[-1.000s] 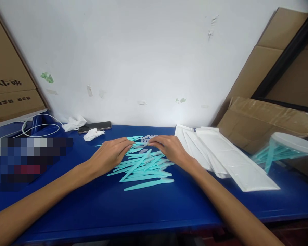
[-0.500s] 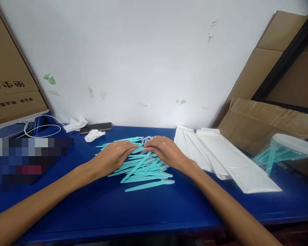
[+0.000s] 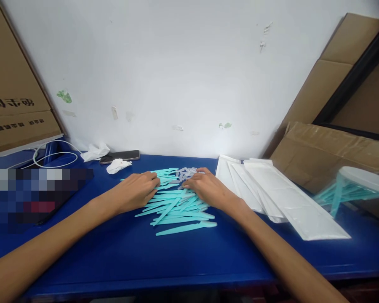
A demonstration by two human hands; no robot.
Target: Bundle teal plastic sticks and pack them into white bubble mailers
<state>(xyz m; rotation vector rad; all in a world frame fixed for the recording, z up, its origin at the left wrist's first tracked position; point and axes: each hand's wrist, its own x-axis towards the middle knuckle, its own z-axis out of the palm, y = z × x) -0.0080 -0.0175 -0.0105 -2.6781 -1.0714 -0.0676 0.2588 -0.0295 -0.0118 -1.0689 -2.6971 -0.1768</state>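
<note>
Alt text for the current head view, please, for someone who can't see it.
A person's left hand and right hand are at a loose pile of turquoise sticks on a blue table, small translucent pieces near the right hand. Flat white packets lie to the right.

Crumpled white tissues [image 3: 117, 166] lie beside a black rectangular phone [image 3: 121, 156], a looped white cable [image 3: 76, 158] near a brown cardboard box [image 3: 15, 78].

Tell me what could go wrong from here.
The turquoise sticks lie loose and crossed, so a nudge from the left hand might scatter them. The small pale pieces lie loose near the right hand and could get mixed in among the sticks. The white envelopes overlap unevenly close to that hand; its wrist might knock them askew.
</note>
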